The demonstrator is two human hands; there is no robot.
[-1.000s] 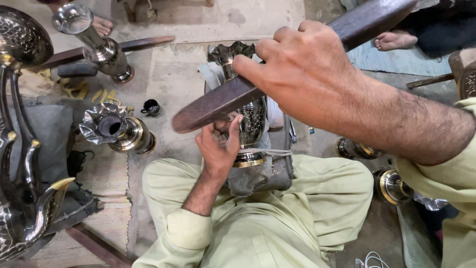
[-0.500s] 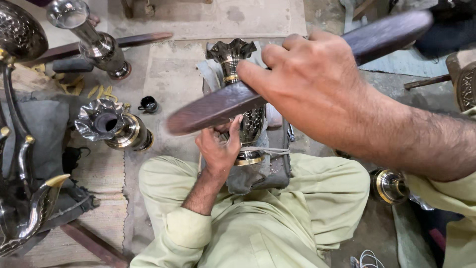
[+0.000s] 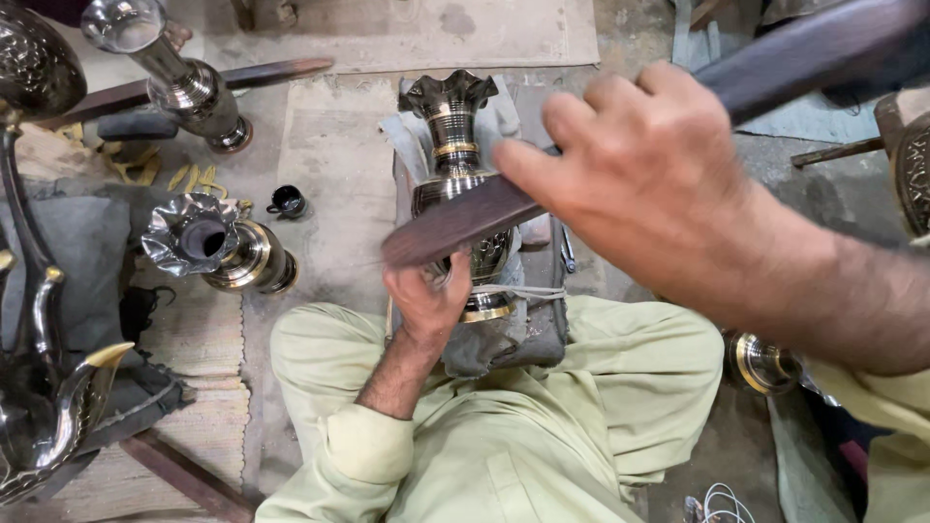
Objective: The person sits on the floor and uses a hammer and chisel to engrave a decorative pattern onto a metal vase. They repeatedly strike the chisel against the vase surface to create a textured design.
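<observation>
Engraved silver-and-brass metal vase with fluted mouth point(image 3: 463, 184) | lies on grey padding between the knees, just beyond left hand point(image 3: 426, 295) | left hand clamped on vase body | right hand point(image 3: 644, 179) closed around long dark wooden stick point(image 3: 581, 165), held above vase | second fluted metal vase point(image 3: 218, 247) lies left of left hand

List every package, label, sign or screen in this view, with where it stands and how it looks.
None in view: only metal vases, a dark wooden stick, cloth and bare floor.
</observation>
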